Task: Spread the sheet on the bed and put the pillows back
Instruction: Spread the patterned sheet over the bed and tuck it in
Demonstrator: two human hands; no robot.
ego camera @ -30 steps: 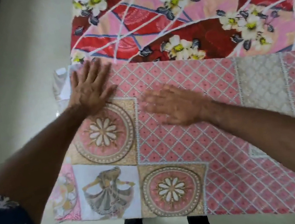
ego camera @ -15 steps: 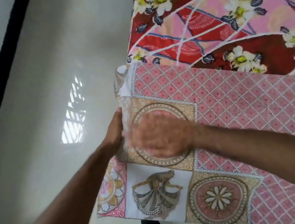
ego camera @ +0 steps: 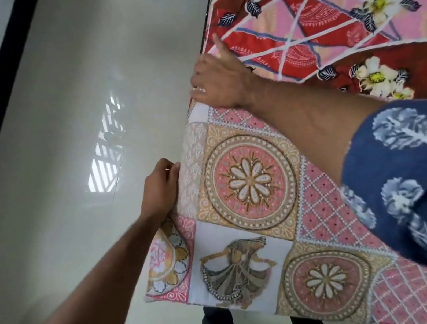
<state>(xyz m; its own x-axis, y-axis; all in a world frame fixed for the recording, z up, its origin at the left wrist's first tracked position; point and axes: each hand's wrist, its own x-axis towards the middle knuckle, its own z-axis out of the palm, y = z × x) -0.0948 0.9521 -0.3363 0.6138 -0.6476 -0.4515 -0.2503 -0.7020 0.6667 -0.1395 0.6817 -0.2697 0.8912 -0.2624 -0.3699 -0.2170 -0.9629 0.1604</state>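
Both hands work at the bed's left edge, left hand [ego camera: 159, 189] pinching the patterned sheet [ego camera: 250, 184] hanging there, right hand [ego camera: 217, 80] gripping its corner over the floral mattress [ego camera: 326, 30]; uneven pulling could bunch it.

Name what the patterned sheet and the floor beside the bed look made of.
Patterned sheet: thin woven fabric, probably cotton, matte; it drapes limply over the bed edge. Floor: hard and glossy, likely polished tile; it mirrors a window grille.

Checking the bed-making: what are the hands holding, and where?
The left hand grips the patchwork sheet by its side edge. The right hand rests at its upper corner; a grip cannot be told.
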